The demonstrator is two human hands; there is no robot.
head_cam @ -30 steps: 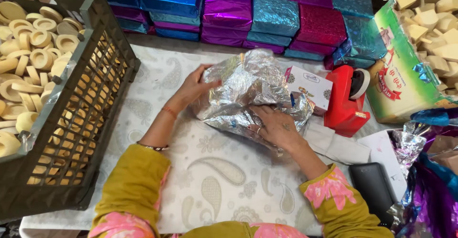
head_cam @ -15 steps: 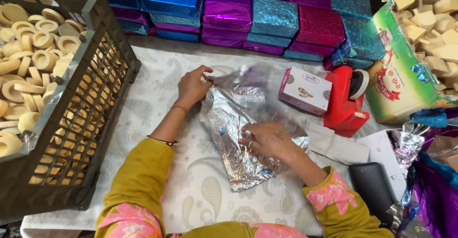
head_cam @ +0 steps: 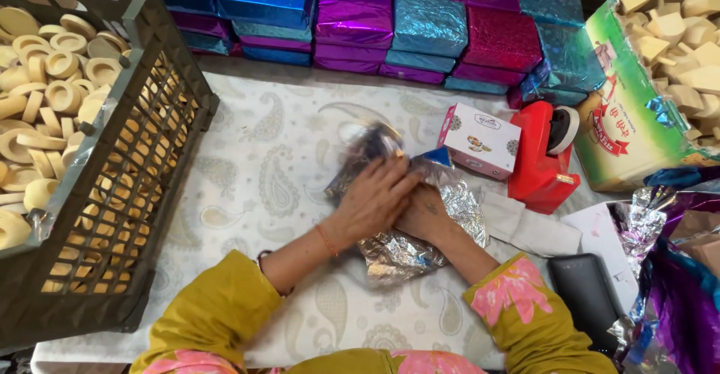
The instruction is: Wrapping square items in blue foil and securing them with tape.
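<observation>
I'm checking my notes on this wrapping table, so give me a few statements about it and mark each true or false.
1. Both hands, left hand and right hand, press on the silver foil sheet. True.
2. The red tape dispenser lies inside the crate. False: it stands on the patterned cloth, right of the small white box.
3. The crate holds pale round pieces. True.
4. The wrapped boxes stacked at the back are all silver. False: they are blue, purple and pink.
5. A black flat object lies by the right sleeve. True.
</observation>
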